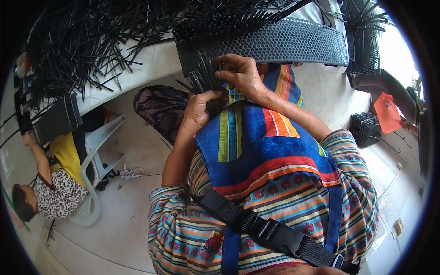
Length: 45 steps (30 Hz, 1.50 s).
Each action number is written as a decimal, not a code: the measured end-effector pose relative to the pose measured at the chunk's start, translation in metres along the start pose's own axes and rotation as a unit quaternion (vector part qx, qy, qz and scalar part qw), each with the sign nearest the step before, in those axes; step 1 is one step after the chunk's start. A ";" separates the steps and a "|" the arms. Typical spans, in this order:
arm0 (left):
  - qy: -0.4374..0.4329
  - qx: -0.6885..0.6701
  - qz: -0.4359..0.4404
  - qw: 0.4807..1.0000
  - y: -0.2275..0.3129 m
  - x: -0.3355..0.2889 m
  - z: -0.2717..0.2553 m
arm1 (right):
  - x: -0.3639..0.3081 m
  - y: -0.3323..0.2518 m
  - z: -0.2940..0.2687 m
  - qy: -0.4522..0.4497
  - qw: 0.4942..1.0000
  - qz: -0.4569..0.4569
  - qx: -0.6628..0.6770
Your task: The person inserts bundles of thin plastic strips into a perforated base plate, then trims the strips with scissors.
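My left hand [198, 110] is closed round the lower end of a bundle of thin black strips [201, 78], held in front of my apron. The strips fan upward, and a few stick out to the left. My right hand [245, 78] is bent over the bundle's right side, thumb and fingers curled together at the strips; what lies between the fingertips is too small to make out. Just beyond the hands, a long black perforated panel [298, 41] lies along the table edge. A dense row of short black pieces [220, 27] rests on it.
Loose black strips [87, 41] pile up on the white-covered table [160, 62]. At left, a person [59, 192] sits on a pale plastic chair [94, 183], holding a dark panel [57, 121]. Black wire baskets [364, 130] stand on the floor at right, near a red bag [388, 112].
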State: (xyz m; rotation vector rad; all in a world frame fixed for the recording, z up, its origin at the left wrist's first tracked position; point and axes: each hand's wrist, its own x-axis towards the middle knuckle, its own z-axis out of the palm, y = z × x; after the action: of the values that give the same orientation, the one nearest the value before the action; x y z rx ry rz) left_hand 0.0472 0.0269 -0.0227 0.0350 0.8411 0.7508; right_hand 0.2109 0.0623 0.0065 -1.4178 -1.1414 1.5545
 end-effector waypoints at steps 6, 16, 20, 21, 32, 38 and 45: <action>-0.003 -0.006 0.055 0.998 -0.005 -0.004 0.007 | 0.000 0.007 0.003 0.026 0.996 -0.081 -0.039; 0.154 0.032 0.177 0.972 0.002 -0.002 -0.017 | 0.005 0.009 -0.004 0.081 0.986 -0.140 0.049; 0.150 0.082 0.145 0.975 0.005 -0.016 -0.017 | 0.026 -0.019 -0.001 0.106 0.956 -0.264 -0.068; 0.136 0.089 0.152 0.975 0.004 -0.017 -0.014 | 0.033 -0.028 0.002 0.118 0.931 -0.326 -0.113; 0.137 0.000 0.126 0.982 -0.004 -0.007 -0.026 | 0.076 -0.041 0.029 0.083 0.847 -0.452 -0.268; 0.114 -0.014 0.123 0.986 -0.002 -0.004 -0.026 | 0.080 -0.039 0.030 0.066 0.809 -0.485 -0.326; 0.100 -0.048 0.096 0.989 -0.008 0.001 -0.033 | 0.080 -0.038 0.033 -0.001 0.721 -0.486 -0.493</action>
State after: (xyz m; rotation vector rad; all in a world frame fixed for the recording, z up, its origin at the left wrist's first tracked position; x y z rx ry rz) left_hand 0.0301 0.0135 -0.0485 -0.0471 1.0003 0.9870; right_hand 0.1665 0.1457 0.0148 -0.9666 -2.3725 0.1080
